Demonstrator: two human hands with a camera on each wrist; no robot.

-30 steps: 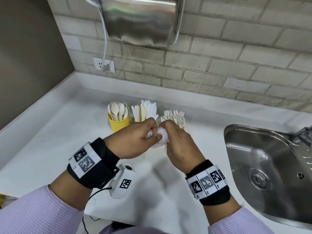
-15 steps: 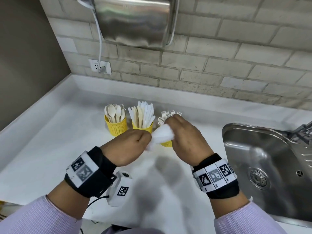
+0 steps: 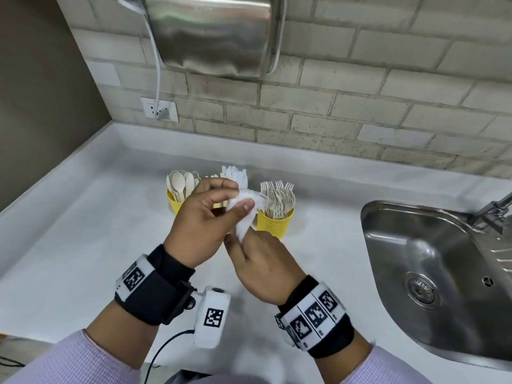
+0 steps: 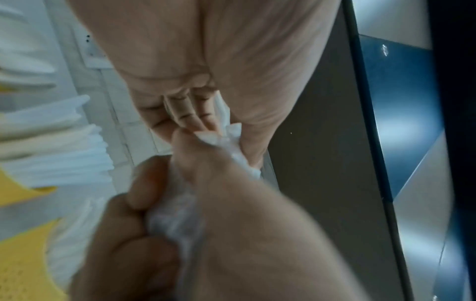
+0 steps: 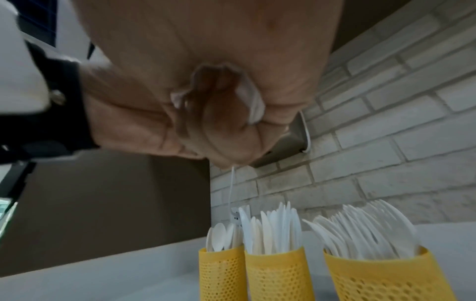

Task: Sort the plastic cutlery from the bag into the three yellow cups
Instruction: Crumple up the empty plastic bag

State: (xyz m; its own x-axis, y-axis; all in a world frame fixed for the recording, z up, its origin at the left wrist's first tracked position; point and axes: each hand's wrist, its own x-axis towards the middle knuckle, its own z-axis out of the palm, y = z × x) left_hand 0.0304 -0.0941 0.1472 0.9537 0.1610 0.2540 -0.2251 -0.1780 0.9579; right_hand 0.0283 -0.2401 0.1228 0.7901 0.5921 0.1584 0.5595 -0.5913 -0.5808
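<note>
Both hands hold a crumpled white plastic bag [image 3: 245,210] above the counter, just in front of the cups. My left hand [image 3: 236,197] pinches its upper part between thumb and fingers. My right hand [image 3: 238,240] grips its lower end from below. In the left wrist view the bag [image 4: 231,132] runs between the two hands; in the right wrist view the bag [image 5: 253,103] sits inside curled fingers. Three yellow mesh cups stand in a row: the spoons cup [image 5: 221,270], the knives cup [image 5: 278,272] and the forks cup [image 3: 275,223]. My left hand hides most of the knives cup in the head view.
A steel sink [image 3: 432,273] is set into the white counter [image 3: 83,245] at the right. A metal hand dryer [image 3: 213,34] hangs on the brick wall, its cord plugged into a socket [image 3: 159,109]. A dark wall closes the left side.
My left hand has risen and turned over the bag while my right hand dropped below it. The bag, earlier balled between side-by-side hands, is now drawn out between them.
</note>
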